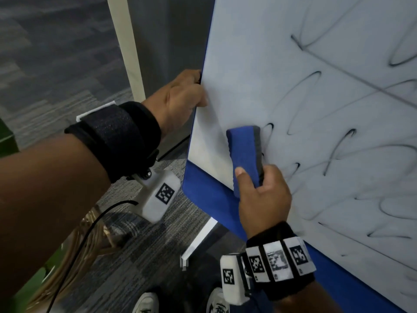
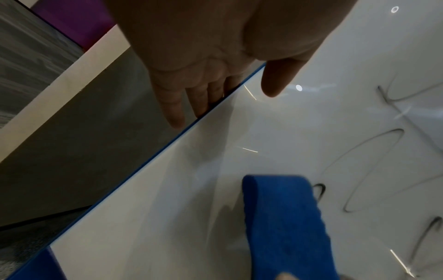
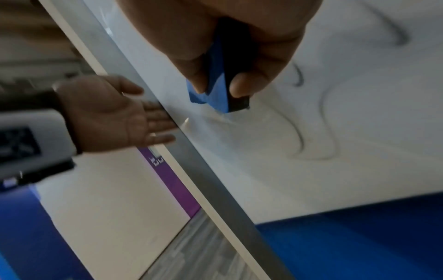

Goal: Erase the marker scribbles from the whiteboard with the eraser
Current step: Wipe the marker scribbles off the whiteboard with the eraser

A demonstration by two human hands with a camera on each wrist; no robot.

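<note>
The whiteboard (image 1: pixel 259 64) stands upright with black marker scribbles (image 1: pixel 338 143) over its middle and right. Its left strip is wiped, with only faint smears. My right hand (image 1: pixel 261 197) grips a blue eraser (image 1: pixel 244 152) by its lower end, thumb on the blue back. The dark felt side lies against the board at the left ends of the scribbles. In the right wrist view the eraser (image 3: pixel 218 91) is pinched between thumb and fingers. My left hand (image 1: pixel 180 96) holds the board's left edge, thumb on the front and fingers behind, as the left wrist view (image 2: pixel 215 56) shows.
A blue band (image 1: pixel 209 199) runs under the white surface. A white stand foot (image 1: pixel 198 240) rests on grey carpet below, near my shoes (image 1: pixel 146 301). A beige post (image 1: pixel 128 48) and a grey panel stand left of the board. A black cable (image 1: pixel 90 227) hangs from my left wrist.
</note>
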